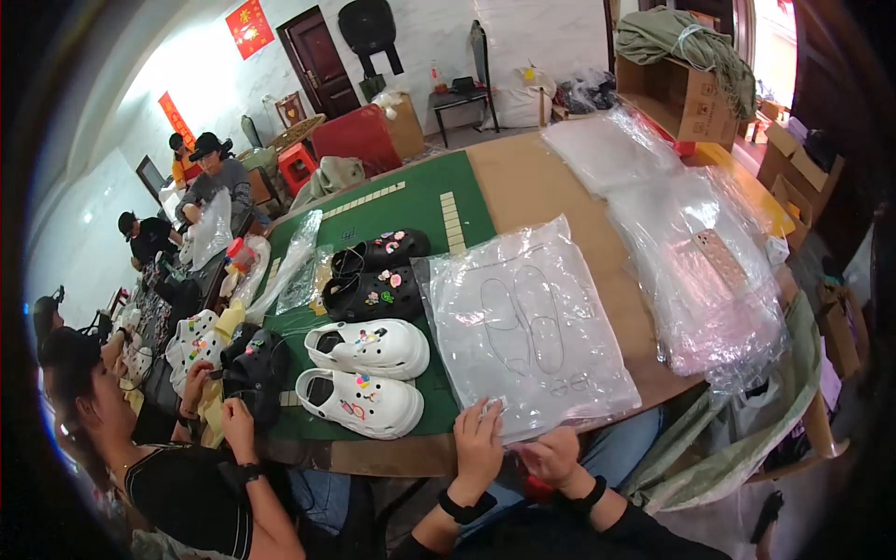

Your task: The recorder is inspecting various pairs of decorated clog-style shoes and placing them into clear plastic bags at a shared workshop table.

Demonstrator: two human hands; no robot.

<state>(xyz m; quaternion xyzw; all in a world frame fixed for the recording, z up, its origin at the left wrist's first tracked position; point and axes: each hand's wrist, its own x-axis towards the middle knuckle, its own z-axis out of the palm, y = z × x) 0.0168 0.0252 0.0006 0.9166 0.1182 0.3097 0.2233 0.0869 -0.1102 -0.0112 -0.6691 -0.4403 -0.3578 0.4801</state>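
Observation:
A clear plastic bag (586, 341) with shoe-sole outlines on it lies flat at the table's front edge. My left hand (479, 439) rests on its lower left corner, fingers stretched over the film. Close to the same lower edge, my right hand (551, 457) is closed with curled fingers; what they pinch, if anything, is hidden. Left of the bag stand a pair of white clogs (373, 347) with colourful charms. Behind them is a pair of black clogs (378, 297), charms on them too.
Stacked clear plastic bags (691, 243) cover the table's right side, a pink phone case (719, 257) on top. At my left, a co-worker (177, 476) handles a dark clog (257, 364). An open cardboard box (677, 98) stands at the far right. Green sacking (737, 457) hangs nearby.

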